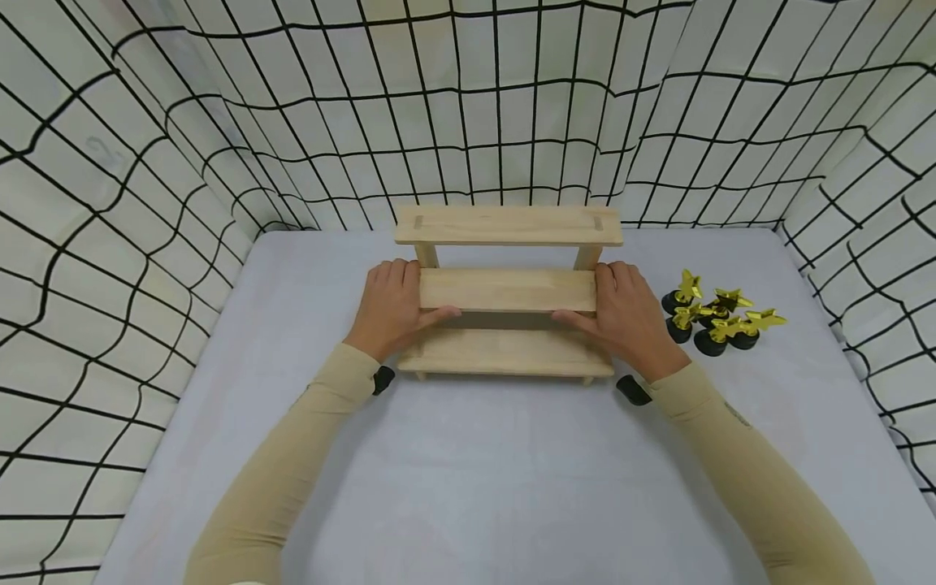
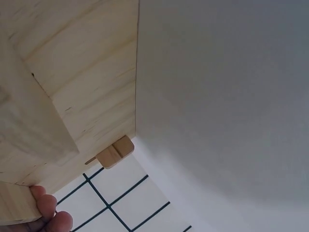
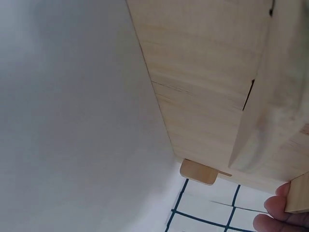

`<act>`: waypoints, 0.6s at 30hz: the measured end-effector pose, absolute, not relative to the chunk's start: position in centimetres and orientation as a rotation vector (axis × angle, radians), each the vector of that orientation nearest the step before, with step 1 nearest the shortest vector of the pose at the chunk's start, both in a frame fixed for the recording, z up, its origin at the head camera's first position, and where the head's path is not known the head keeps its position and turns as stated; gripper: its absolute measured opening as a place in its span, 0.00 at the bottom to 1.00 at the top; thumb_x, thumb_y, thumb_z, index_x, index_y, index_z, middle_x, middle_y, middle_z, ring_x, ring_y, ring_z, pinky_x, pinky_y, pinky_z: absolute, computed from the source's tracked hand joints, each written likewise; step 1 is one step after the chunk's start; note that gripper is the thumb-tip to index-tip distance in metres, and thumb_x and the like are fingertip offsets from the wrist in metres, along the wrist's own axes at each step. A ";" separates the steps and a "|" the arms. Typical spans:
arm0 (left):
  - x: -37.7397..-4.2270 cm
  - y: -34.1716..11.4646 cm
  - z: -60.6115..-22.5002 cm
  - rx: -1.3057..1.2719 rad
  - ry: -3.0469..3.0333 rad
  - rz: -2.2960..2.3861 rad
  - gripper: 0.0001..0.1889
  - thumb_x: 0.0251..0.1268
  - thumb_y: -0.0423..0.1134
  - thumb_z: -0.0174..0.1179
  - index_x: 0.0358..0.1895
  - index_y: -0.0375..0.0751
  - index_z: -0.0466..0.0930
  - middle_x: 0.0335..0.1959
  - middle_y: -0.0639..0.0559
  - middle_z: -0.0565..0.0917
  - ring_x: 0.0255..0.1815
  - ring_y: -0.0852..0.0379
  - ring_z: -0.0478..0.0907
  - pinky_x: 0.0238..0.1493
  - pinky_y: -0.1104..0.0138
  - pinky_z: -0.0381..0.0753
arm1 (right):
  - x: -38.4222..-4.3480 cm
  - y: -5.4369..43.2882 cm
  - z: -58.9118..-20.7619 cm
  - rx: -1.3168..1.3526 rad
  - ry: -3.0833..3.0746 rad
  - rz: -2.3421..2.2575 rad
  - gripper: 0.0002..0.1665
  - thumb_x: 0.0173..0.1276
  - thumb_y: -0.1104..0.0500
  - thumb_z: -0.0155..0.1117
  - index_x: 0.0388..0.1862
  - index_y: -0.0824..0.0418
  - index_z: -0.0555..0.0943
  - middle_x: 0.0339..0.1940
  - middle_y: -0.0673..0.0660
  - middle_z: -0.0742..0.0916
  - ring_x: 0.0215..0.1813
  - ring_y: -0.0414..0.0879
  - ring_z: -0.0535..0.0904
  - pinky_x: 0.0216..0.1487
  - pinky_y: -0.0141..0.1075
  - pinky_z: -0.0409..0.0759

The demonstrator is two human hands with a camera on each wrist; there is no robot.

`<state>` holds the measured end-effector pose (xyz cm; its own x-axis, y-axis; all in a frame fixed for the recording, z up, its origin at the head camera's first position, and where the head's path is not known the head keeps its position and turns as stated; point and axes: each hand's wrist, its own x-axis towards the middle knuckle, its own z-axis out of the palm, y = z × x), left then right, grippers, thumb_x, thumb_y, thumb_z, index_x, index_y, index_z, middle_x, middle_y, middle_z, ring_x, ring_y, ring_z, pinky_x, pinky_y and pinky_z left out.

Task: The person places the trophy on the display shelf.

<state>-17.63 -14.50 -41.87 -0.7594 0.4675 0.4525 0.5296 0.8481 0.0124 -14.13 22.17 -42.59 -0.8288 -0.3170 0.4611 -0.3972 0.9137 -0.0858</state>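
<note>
A pale wooden rack with three stepped shelves (image 1: 509,225) stands at the far middle of the table in the head view. My left hand (image 1: 395,296) grips the left end of its middle shelf (image 1: 508,290), thumb along the front edge. At the right end of that shelf my right hand (image 1: 629,313) grips in the same way. Fingertips (image 2: 47,205) curl at the edge of a wooden board in the left wrist view. The right wrist view likewise shows fingertips (image 3: 276,205) against a board's edge. The lower shelf (image 1: 504,353) sits in front, its ends partly behind the forearms.
Several gold star trophies (image 1: 724,327) on black bases stand grouped on the table to the right of the rack. A black grid net (image 1: 483,97) hangs along the back and both sides. The white tabletop (image 1: 468,479) extends toward the front.
</note>
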 end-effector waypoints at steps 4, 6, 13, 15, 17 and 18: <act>-17.5 -14.1 -41.9 -0.731 -2.589 -0.194 0.51 0.52 0.79 0.63 0.50 0.26 0.73 0.40 0.34 0.79 0.45 0.35 0.77 0.53 0.47 0.76 | -13.7 22.5 -42.6 0.511 -2.614 0.243 0.69 0.62 0.10 0.32 0.51 0.77 0.74 0.41 0.71 0.80 0.40 0.64 0.77 0.43 0.52 0.78; -17.3 -14.0 -41.9 -0.726 -2.588 -0.192 0.52 0.52 0.81 0.60 0.50 0.26 0.74 0.40 0.35 0.79 0.45 0.36 0.77 0.52 0.48 0.75 | -13.6 22.7 -42.7 0.510 -2.606 0.242 0.70 0.62 0.10 0.30 0.51 0.77 0.74 0.41 0.72 0.80 0.39 0.64 0.77 0.42 0.52 0.78; -16.2 -13.5 -42.0 -0.730 -2.552 -0.182 0.55 0.57 0.86 0.45 0.49 0.26 0.74 0.37 0.36 0.79 0.41 0.37 0.76 0.50 0.49 0.75 | -13.1 23.2 -43.0 0.537 -2.578 0.265 0.70 0.61 0.10 0.26 0.49 0.77 0.73 0.41 0.73 0.80 0.39 0.65 0.76 0.42 0.53 0.77; -15.9 -13.5 -42.1 -0.727 -2.546 -0.181 0.57 0.57 0.87 0.39 0.48 0.26 0.74 0.36 0.36 0.78 0.41 0.37 0.76 0.50 0.49 0.75 | -13.0 23.4 -43.1 0.548 -2.571 0.268 0.70 0.62 0.10 0.27 0.49 0.77 0.73 0.41 0.72 0.80 0.39 0.65 0.76 0.44 0.53 0.77; -15.6 -13.5 -42.1 -0.725 -2.549 -0.177 0.57 0.57 0.87 0.38 0.48 0.26 0.73 0.36 0.36 0.78 0.40 0.37 0.76 0.49 0.49 0.74 | -12.8 23.5 -43.2 0.562 -2.563 0.270 0.69 0.62 0.11 0.30 0.49 0.77 0.73 0.41 0.73 0.80 0.40 0.65 0.76 0.44 0.54 0.77; -15.5 -13.5 -42.1 -0.725 -2.549 -0.177 0.56 0.57 0.87 0.39 0.48 0.26 0.73 0.36 0.36 0.78 0.40 0.37 0.76 0.49 0.49 0.74 | -12.8 23.5 -43.2 0.567 -2.561 0.275 0.68 0.62 0.11 0.32 0.49 0.77 0.73 0.41 0.73 0.80 0.40 0.65 0.76 0.44 0.54 0.77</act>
<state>-15.51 -13.55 -42.14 -0.7440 0.4624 0.4824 0.5246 0.8513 -0.0070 -12.77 23.47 -43.20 -0.7887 -0.3411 0.5115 -0.4420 0.8928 -0.0862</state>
